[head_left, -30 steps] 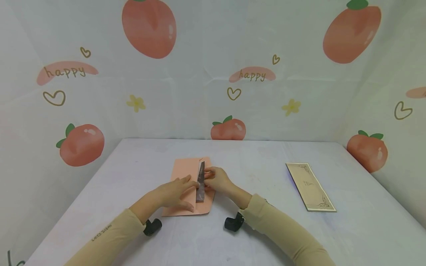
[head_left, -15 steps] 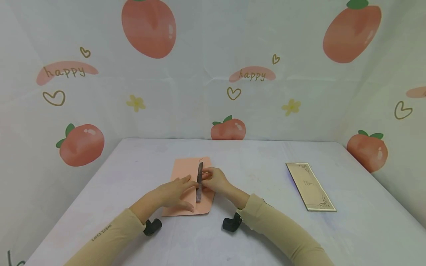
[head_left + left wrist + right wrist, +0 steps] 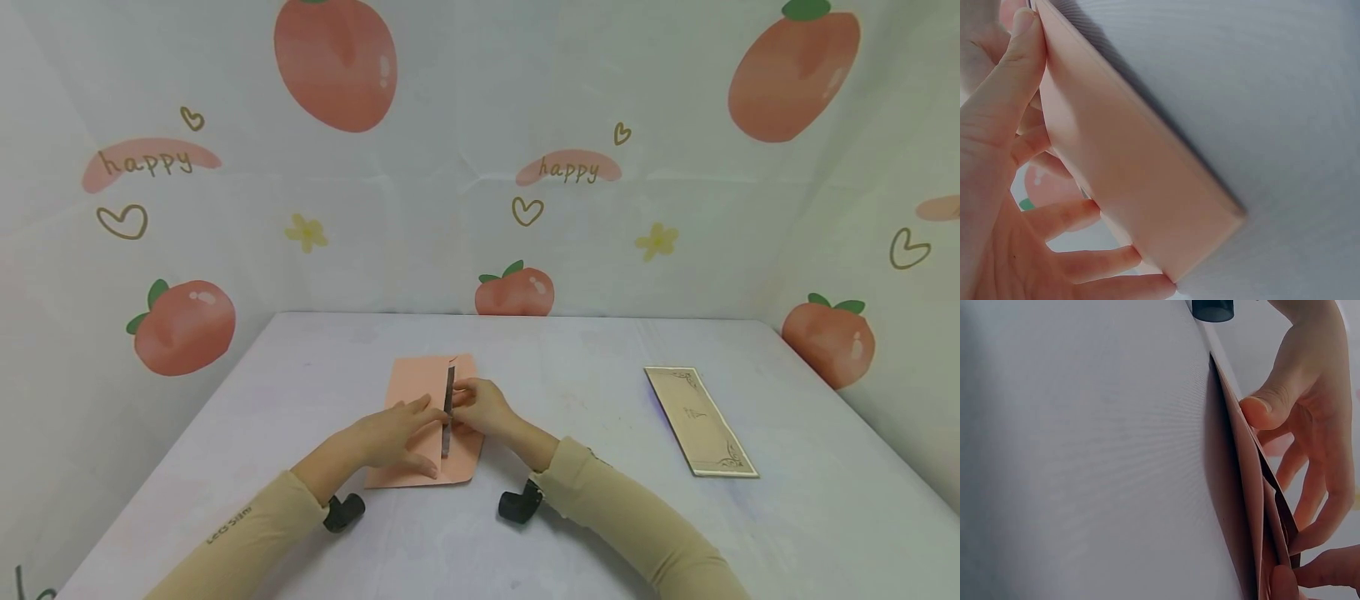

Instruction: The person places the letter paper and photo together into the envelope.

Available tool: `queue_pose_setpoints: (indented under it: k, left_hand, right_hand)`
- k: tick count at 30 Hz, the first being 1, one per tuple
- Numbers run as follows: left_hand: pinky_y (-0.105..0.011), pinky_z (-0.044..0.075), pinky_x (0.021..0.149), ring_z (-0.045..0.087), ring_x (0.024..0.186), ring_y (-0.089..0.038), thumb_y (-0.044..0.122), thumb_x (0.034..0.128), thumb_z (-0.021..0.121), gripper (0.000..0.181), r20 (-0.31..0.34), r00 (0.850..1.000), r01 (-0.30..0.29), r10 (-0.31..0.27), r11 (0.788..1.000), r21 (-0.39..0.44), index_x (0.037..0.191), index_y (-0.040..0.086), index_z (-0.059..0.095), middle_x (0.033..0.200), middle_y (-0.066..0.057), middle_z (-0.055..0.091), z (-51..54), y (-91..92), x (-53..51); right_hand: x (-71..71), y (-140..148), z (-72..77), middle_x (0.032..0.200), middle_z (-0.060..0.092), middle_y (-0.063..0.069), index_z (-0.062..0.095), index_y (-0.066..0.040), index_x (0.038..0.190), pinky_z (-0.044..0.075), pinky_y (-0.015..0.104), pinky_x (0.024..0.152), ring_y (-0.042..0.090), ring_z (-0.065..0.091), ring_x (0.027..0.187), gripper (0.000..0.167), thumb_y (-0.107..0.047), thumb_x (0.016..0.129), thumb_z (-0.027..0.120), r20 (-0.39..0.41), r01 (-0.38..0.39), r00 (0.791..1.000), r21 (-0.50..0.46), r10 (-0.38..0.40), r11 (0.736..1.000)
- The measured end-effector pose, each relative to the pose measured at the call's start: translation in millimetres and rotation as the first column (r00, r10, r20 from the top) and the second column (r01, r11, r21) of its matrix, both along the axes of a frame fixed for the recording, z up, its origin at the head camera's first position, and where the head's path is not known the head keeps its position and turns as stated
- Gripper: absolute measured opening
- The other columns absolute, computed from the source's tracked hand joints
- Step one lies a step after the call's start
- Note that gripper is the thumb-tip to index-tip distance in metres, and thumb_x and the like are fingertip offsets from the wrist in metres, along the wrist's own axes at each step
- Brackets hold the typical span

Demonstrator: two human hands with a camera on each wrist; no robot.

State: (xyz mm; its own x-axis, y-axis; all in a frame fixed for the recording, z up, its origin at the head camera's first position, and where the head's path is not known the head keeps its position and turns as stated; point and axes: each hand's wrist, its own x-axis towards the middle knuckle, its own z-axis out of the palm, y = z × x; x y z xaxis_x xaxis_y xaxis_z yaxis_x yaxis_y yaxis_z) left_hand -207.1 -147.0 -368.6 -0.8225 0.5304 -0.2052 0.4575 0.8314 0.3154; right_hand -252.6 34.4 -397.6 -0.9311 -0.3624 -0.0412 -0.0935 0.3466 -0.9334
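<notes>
Your right hand [image 3: 483, 408] is working at the right side of the slit: its fingers are curling in, with thumb and fingertip narrowing to a pinch on the right edge of a dark sheet [image 3: 447, 437]. Your left hand [image 3: 393, 433] is spreading its fingers wide, nearly straight, and is pressing on the left panel of a peach paper folder [image 3: 414, 375]; one fingertip is reaching the dark strip, and the thumb is lying toward the panel's near end.

The folder is resting on the white table [image 3: 585, 400], left of centre. It is showing smooth, plain peach paper, a straight panel edge toward its right side, a small nick at the far end and a rounded near right corner. Its long axis is running near to far, the near end leaning slightly left. The sheet is showing only as a slim grey-black strip at the slit; its long side is following the panel edge, the far end slightly to the right. The rest of it is being hidden.

Farther out, black wrist devices are hanging below your tan sleeves [image 3: 630, 525]. Well apart on the right, a gold-tan card [image 3: 699, 421] with scrolled corners is lying lengthwise, its near end angling right.
</notes>
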Motion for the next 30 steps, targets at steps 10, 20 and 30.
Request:
queue_pose_setpoints:
  k: [10, 20, 30]
  left_hand:
    - [-0.064, 0.043, 0.089, 0.032, 0.130, -0.055, 0.055, 0.0758, 0.068, 0.071, -0.005, 1.000, -0.003, 0.003, 1.000, -0.004, 0.134, 0.021, 0.045, 0.152, -0.021, 0.025, -0.5, 0.1, 0.0]
    - [-0.063, 0.043, 0.090, 0.032, 0.131, -0.054, 0.055, 0.0763, 0.068, 0.073, -0.003, 1.000, -0.003, 0.003, 1.000, -0.015, 0.136, 0.020, 0.044, 0.152, -0.022, 0.025, 0.8, 0.5, 1.0]
    - [-0.065, 0.040, 0.093, 0.033, 0.128, -0.057, 0.052, 0.0764, 0.069, 0.073, -0.010, 1.000, 0.006, -0.006, 1.000, -0.002, 0.136, 0.018, 0.044, 0.151, -0.025, 0.026, 1.2, -0.2, 1.7]
  right_hand:
    - [2.9, -0.7, 3.4, 0.104, 0.064, 0.024, 0.049, 0.010, 0.126, 0.057, 0.029, 0.062, 0.029, 0.069, 0.081, 0.046, 0.006, 0.081, 0.059, -0.015, -0.004, 1.000, 0.026, 0.005, 1.000]
    - [1.5, -1.9, 3.6, 0.103, 0.065, 0.024, 0.050, 0.011, 0.125, 0.057, 0.028, 0.063, 0.029, 0.068, 0.086, 0.047, 0.006, 0.080, 0.060, -0.039, -0.005, 0.999, 0.052, 0.007, 0.999]
    - [1.5, -1.3, 3.8, 0.104, 0.065, 0.022, 0.050, 0.009, 0.126, 0.057, 0.030, 0.070, 0.031, 0.066, 0.095, 0.047, 0.004, 0.080, 0.062, -0.041, -0.005, 0.999, 0.073, 0.008, 0.997]
